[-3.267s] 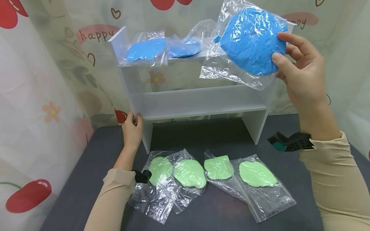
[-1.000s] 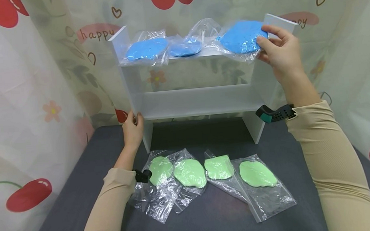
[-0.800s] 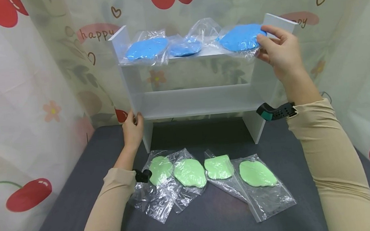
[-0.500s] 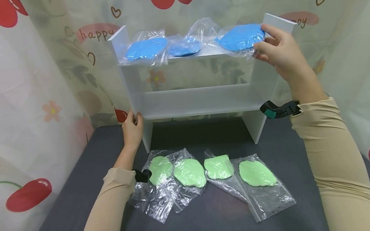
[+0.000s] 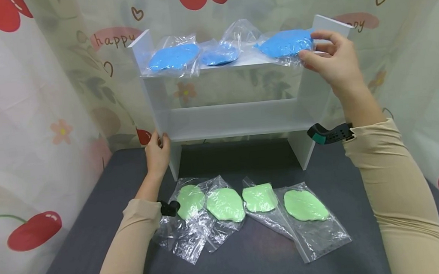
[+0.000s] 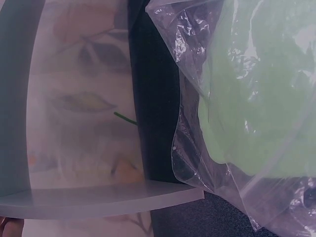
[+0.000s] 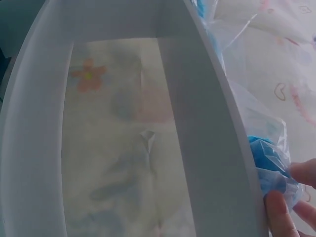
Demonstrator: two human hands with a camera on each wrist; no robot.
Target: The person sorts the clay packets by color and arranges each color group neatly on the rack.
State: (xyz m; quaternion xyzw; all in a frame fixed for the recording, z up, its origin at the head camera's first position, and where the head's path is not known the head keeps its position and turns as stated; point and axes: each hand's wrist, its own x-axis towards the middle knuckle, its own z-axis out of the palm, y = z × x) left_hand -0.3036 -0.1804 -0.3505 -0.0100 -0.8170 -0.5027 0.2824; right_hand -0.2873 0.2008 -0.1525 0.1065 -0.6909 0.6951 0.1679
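Observation:
In the head view my left hand (image 5: 157, 155) grips the lower left side panel of a white shelf rack (image 5: 237, 120). My right hand (image 5: 333, 61) is at the right end of the top shelf, its thumb and fingers around the edge of a clear bag of blue clay (image 5: 283, 44). That bag lies flat on the shelf; in the right wrist view the thumb (image 7: 280, 217) is by the shelf edge and a fingertip touches the plastic. Two more blue clay bags, a left one (image 5: 174, 57) and a smaller middle one (image 5: 219, 55), lie along the same shelf.
Several clear zip bags of pale green clay (image 5: 225, 205) lie on the dark table (image 5: 252, 263) before the rack, some overlapping. The rack's right side panel (image 5: 330, 25) rises just behind my right hand. A printed curtain (image 5: 46, 103) hangs around the table.
My right hand has brought the blue clay bag from in front of the rack down onto the right of the top shelf, then shifted its thumb slightly lower. My left hand has stayed put.

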